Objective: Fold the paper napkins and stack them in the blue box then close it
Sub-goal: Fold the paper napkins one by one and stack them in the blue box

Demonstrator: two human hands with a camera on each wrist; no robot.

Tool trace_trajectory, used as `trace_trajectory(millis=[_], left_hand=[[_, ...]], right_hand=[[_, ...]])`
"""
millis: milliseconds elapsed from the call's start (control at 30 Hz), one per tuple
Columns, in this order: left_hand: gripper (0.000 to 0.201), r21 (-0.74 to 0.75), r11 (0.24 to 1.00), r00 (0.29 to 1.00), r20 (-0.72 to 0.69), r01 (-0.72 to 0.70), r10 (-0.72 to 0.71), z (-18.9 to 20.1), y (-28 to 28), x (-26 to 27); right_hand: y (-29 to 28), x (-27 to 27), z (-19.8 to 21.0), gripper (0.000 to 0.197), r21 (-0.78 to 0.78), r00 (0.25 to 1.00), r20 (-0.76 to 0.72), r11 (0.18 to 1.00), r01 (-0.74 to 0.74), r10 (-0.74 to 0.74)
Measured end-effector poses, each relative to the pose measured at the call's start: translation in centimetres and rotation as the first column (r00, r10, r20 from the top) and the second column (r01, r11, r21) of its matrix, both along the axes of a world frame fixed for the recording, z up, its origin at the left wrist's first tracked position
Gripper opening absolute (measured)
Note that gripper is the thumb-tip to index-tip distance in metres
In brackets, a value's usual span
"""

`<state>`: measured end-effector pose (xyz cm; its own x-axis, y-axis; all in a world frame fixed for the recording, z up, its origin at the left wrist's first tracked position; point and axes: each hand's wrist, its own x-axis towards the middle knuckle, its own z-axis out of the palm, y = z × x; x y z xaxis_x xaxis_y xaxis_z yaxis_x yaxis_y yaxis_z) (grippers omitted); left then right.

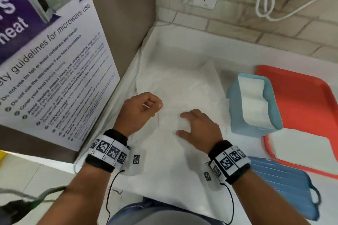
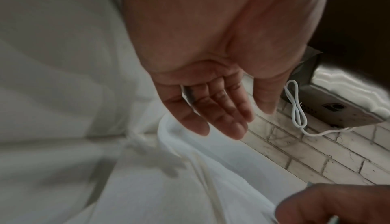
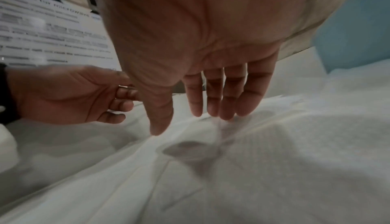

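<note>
On the counter, a creased white napkin [image 1: 175, 97] lies under both loosely spread grips, neither pinching it.

The head view is bright and evenly lit from above, so the white counter [image 1: 182, 45] and the paper napkin [image 1: 175, 86] nearly wash out into each other, and the wide lens bends the poster [image 1: 54, 60] and the brick wall [image 1: 274, 23] toward the edges. Both wrist views are dimmer, greyer and softly smeared with motion blur, with the left hand [image 2: 211, 61] and the right hand [image 3: 200, 44] looming large and shaded on their palm sides. The right hand's fingers [image 3: 227, 97] cast a soft dark shadow on the paper below, and poster text there is unreadably blurred.
</note>
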<state>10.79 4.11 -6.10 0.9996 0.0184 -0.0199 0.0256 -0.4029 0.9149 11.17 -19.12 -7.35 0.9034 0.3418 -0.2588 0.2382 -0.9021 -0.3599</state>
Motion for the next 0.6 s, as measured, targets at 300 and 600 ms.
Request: trace_trajectory(millis=[300, 600], left_hand=[[0.006, -0.041, 0.994, 0.991, -0.087, -0.101, 0.097, -1.7, 1.3, -0.2], [0.015, 0.046, 0.997, 0.984, -0.162, -0.063, 0.07, -3.1, 0.7, 0.2]], right_hand=[[5.0, 1.7, -1.1, 0.112, -0.037, 0.959, -0.01, 0.959, 0.281, -0.282], [4.7, 4.0, -0.5, 0.069, 0.271, 0.801, -0.361, 0.768, 0.581, -0.478]])
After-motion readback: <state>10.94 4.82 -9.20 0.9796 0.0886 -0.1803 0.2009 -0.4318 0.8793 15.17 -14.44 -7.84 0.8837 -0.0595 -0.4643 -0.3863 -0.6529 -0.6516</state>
